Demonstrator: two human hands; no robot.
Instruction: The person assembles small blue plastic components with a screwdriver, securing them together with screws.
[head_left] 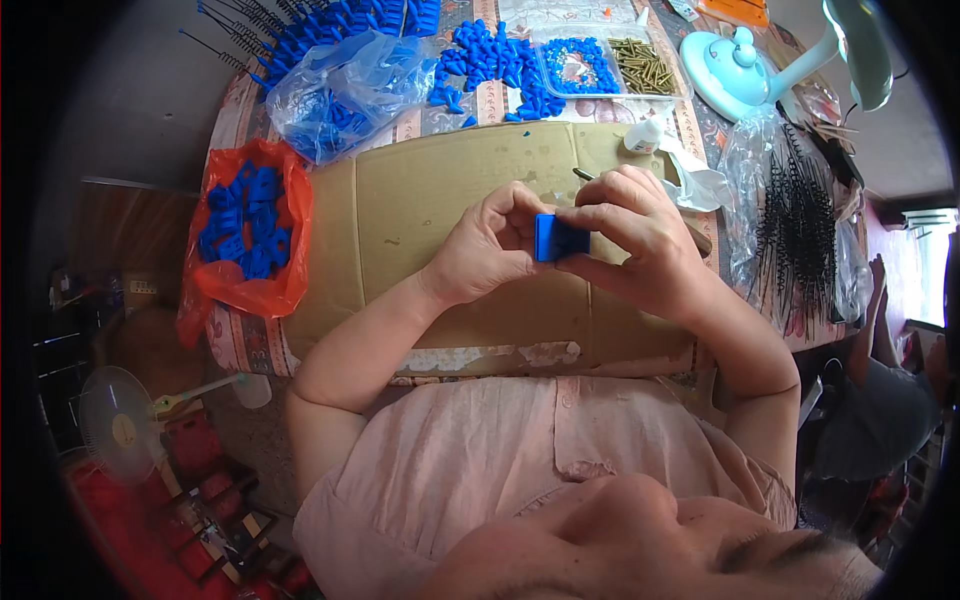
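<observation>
Over the middle of the cardboard sheet (420, 190), a small square blue plastic piece (562, 238) is pinched between both hands. My left hand (480, 250) has its fingers closed round the left side of the piece. From the right, my right hand (645, 235) grips it with thumb and fingers. A short dark stick (583, 174) shows just beyond the right fingers; whether the hand touches it I cannot tell. A white squeeze bottle (643, 136) lies on the cardboard beyond my right hand, beside a crumpled white sheet (698, 180).
At left sits a red bag (300, 225) of blue pieces. Along the back are a see-through bag (350, 90), a heap of blue cones (490, 60) and a tray (610, 95) of beads and brass pins. A lamp (735, 80) and black coiled wires (798, 225) lie right. Another person (870, 420) is at right.
</observation>
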